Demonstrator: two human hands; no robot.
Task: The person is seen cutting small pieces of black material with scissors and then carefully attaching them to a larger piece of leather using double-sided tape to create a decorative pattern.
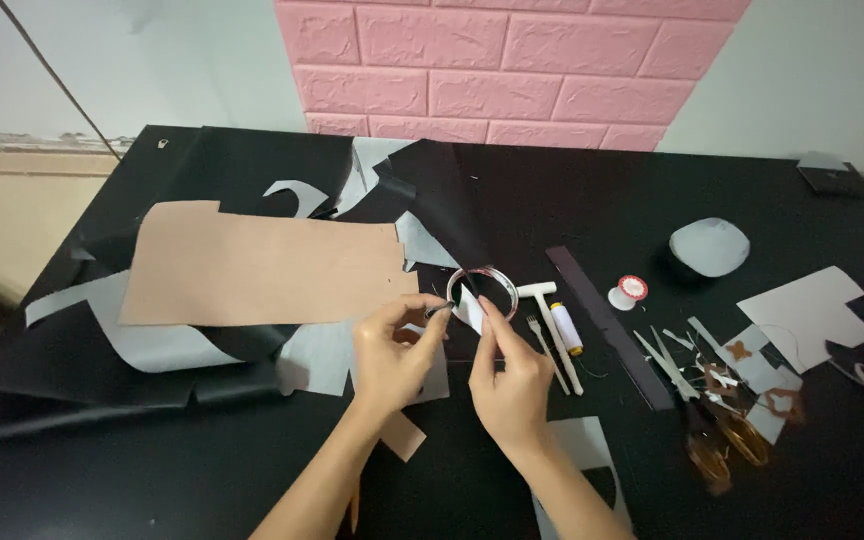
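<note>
Black counter [552,200] is cluttered, so as our left hand [392,350] and right hand [507,375] pinch a small white strip [472,312] by the wire ring [482,285], it could easily slip into the scraps [322,355].

No packages, labels, signs or screens show anywhere on the table.
</note>
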